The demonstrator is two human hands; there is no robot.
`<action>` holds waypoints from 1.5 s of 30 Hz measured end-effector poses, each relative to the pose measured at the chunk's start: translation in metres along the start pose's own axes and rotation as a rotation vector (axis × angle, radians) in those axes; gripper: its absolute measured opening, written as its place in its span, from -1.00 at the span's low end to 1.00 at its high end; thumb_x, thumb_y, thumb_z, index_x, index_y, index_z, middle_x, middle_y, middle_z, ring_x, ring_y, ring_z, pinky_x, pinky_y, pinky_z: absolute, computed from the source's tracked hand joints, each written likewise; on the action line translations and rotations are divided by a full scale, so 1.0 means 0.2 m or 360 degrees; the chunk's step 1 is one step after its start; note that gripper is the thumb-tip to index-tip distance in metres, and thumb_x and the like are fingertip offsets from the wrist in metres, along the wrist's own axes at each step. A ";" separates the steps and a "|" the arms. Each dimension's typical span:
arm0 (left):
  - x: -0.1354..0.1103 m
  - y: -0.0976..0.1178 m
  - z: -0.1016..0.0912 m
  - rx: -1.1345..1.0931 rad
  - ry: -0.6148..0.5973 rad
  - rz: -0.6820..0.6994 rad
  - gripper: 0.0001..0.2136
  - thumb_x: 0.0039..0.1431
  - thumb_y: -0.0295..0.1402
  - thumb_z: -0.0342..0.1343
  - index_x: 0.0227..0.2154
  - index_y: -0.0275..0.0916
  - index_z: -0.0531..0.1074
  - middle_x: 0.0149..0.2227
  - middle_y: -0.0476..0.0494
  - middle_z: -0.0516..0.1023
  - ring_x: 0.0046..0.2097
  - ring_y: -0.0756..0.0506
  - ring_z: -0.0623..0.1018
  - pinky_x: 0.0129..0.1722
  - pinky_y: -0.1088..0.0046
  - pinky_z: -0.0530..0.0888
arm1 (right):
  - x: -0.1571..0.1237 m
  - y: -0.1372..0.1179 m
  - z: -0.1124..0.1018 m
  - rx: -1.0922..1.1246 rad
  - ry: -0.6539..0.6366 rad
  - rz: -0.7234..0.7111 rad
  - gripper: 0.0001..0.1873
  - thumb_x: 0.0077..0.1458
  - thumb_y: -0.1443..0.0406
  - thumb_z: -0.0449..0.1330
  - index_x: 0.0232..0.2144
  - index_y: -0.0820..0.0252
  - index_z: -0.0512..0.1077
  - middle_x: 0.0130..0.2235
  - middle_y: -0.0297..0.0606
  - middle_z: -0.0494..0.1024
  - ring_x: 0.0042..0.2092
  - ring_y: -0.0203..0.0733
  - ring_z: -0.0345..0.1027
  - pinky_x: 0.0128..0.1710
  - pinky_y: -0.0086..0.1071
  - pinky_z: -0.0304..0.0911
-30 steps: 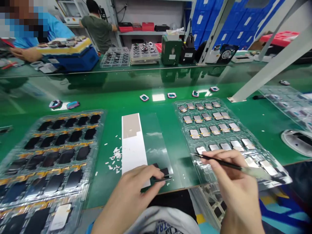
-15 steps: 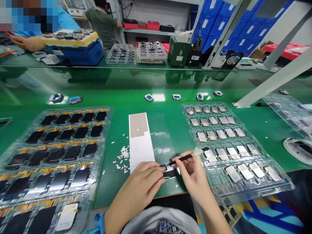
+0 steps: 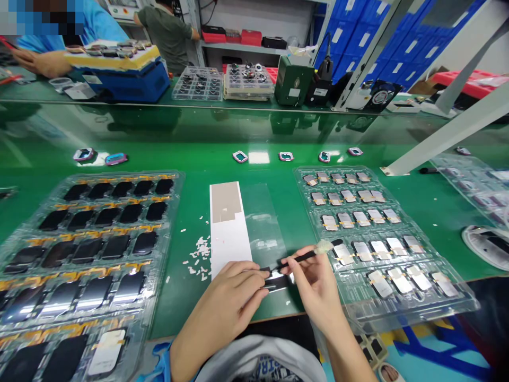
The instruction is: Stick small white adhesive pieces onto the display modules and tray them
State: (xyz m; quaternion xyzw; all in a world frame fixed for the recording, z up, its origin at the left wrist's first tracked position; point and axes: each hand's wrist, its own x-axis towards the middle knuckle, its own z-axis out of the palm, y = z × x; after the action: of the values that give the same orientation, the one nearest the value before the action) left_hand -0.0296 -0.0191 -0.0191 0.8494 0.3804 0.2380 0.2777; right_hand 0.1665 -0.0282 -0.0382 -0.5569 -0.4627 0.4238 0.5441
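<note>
My left hand point(image 3: 220, 302) lies at the front edge of the green bench and pinches a small black flat part point(image 3: 276, 283) between fingers and thumb. My right hand point(image 3: 316, 281) holds slim black tweezers point(image 3: 302, 259), their rear end wrapped in pale tape, and their tip reaches the black part. Behind my hands lies a white liner strip point(image 3: 228, 249) with a beige sheet point(image 3: 225, 201) on it. A clear film point(image 3: 262, 223) lies next to it. White scrap bits point(image 3: 202, 252) are scattered to its left.
A clear tray of black modules with orange flex tails point(image 3: 91, 244) lies left, and a tray of silver-backed modules point(image 3: 377, 239) lies right. Small pink-rimmed parts point(image 3: 286, 156) line the bench behind. A co-worker's hand point(image 3: 42, 63) rests far left beside a blue box point(image 3: 127, 79).
My right hand has moved left from over the silver tray to the black part, bringing the tweezers beside my left hand. Little has changed in the last half second.
</note>
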 end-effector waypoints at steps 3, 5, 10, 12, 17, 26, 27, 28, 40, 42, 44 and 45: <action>0.00 0.00 -0.01 -0.0043 0.0015 -0.0007 -0.86 0.36 -0.47 0.01 -0.15 -0.17 0.45 -0.10 -0.09 0.63 0.03 -0.17 0.51 0.01 0.21 0.48 | 0.01 -0.03 -0.01 0.0123 0.0055 0.0018 -0.75 0.18 0.16 0.29 -0.25 0.10 0.29 -0.35 -0.32 0.60 -0.40 -0.27 0.56 -0.33 -0.41 0.49; 0.01 0.01 -0.02 -0.0094 0.0112 -0.0033 -0.87 0.34 -0.47 0.03 -0.21 -0.17 0.46 -0.09 -0.12 0.61 0.00 -0.16 0.52 -0.02 0.26 0.47 | 0.02 -0.06 -0.02 0.0262 0.0125 0.0058 -0.70 0.14 0.15 0.33 -0.26 0.10 0.28 -0.36 -0.32 0.62 -0.43 -0.23 0.58 -0.36 -0.38 0.51; 0.04 0.03 -0.04 -0.0207 0.0691 -0.0280 -0.84 0.30 -0.42 0.09 -0.43 -0.20 0.40 -0.46 0.01 0.45 -0.41 -0.02 0.45 -0.38 0.49 0.40 | 0.03 -0.14 0.03 0.0696 0.0185 0.0259 -0.63 0.08 0.16 0.38 -0.24 0.09 0.26 -0.38 -0.33 0.64 -0.31 -0.06 0.65 -0.33 -0.33 0.59; 0.06 0.04 -0.04 -0.0194 0.0770 -0.0335 -0.82 0.27 -0.40 0.12 -0.47 -0.20 0.38 -0.55 0.08 0.36 -0.49 0.02 0.39 -0.45 0.53 0.35 | 0.03 -0.18 0.08 0.0800 0.0116 0.0272 -0.65 0.10 0.18 0.37 -0.24 0.10 0.25 -0.38 -0.34 0.65 -0.27 -0.07 0.65 -0.30 -0.34 0.59; 0.10 0.06 -0.05 -0.0107 0.0670 -0.0423 -0.90 0.27 -0.39 0.12 -0.39 -0.20 0.41 -0.53 0.10 0.45 -0.51 0.03 0.45 -0.46 0.57 0.38 | 0.03 -0.24 0.19 0.0828 0.0091 -0.0027 -0.76 0.22 0.24 0.27 -0.22 0.06 0.23 -0.32 -0.38 0.62 -0.27 -0.14 0.65 -0.29 -0.34 0.60; 0.13 0.06 -0.06 -0.0053 0.0701 -0.0382 -0.89 0.28 -0.43 0.06 -0.33 -0.20 0.47 -0.50 0.06 0.52 -0.49 0.02 0.49 -0.46 0.57 0.39 | 0.01 -0.27 0.29 0.0457 0.0160 -0.0610 -0.82 0.31 0.37 0.11 -0.18 -0.02 0.17 -0.29 -0.39 0.51 -0.19 -0.15 0.62 -0.25 -0.21 0.63; 0.13 0.06 -0.06 -0.0077 0.0722 -0.0386 -0.90 0.28 -0.44 0.06 -0.30 -0.21 0.48 -0.49 0.06 0.52 -0.49 0.03 0.48 -0.45 0.58 0.39 | 0.01 -0.27 0.30 0.0445 0.0181 -0.0654 -0.81 0.31 0.38 0.11 -0.17 -0.02 0.17 -0.28 -0.39 0.51 -0.18 -0.15 0.62 -0.22 -0.17 0.63; 0.13 0.06 -0.06 -0.0110 0.0737 -0.0376 -0.88 0.29 -0.44 0.06 -0.24 -0.21 0.50 -0.46 0.05 0.53 -0.48 0.03 0.47 -0.43 0.57 0.40 | 0.01 -0.27 0.30 0.0438 0.0202 -0.0688 -0.80 0.30 0.40 0.10 -0.17 -0.02 0.17 -0.28 -0.39 0.51 -0.17 -0.16 0.61 -0.18 -0.13 0.62; 0.12 0.04 -0.05 -0.0513 0.0505 -0.0419 -0.64 0.42 -0.39 -0.11 0.22 -0.18 0.32 -0.25 -0.07 0.47 -0.26 -0.04 0.50 -0.26 0.48 0.44 | 0.01 -0.22 0.34 0.0392 0.0205 -0.0696 -0.75 0.28 0.45 0.09 -0.15 -0.02 0.17 -0.26 -0.35 0.49 -0.16 -0.16 0.60 -0.13 -0.11 0.62; 0.12 0.03 -0.04 -0.0555 0.0492 -0.0418 -0.63 0.43 -0.37 -0.12 0.24 -0.18 0.30 -0.23 -0.08 0.46 -0.21 -0.05 0.50 -0.20 0.46 0.44 | 0.01 -0.21 0.35 0.0410 0.0214 -0.0713 -0.75 0.28 0.46 0.09 -0.15 -0.01 0.18 -0.26 -0.35 0.49 -0.16 -0.17 0.60 -0.13 -0.12 0.62; 0.12 0.04 -0.04 -0.0592 0.0482 -0.0426 -0.61 0.44 -0.35 -0.13 0.27 -0.17 0.26 -0.19 -0.09 0.45 -0.16 -0.06 0.50 -0.15 0.43 0.43 | 0.01 -0.20 0.35 0.0407 0.0227 -0.0727 -0.75 0.28 0.46 0.08 -0.14 -0.01 0.18 -0.26 -0.35 0.48 -0.16 -0.19 0.59 -0.14 -0.14 0.62; 0.12 0.04 -0.04 -0.0608 0.0479 -0.0431 -0.61 0.45 -0.35 -0.14 0.28 -0.16 0.25 -0.18 -0.10 0.44 -0.15 -0.07 0.49 -0.12 0.42 0.43 | 0.02 -0.20 0.35 0.0399 0.0234 -0.0739 -0.75 0.28 0.47 0.08 -0.14 0.00 0.18 -0.27 -0.35 0.48 -0.17 -0.19 0.59 -0.15 -0.15 0.63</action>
State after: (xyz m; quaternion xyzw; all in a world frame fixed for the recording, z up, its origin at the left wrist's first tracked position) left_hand -0.0171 -0.0020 -0.0032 0.6782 0.4757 0.3895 0.4025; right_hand 0.0965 -0.0105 -0.0024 -0.3937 -0.4810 0.3001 0.7236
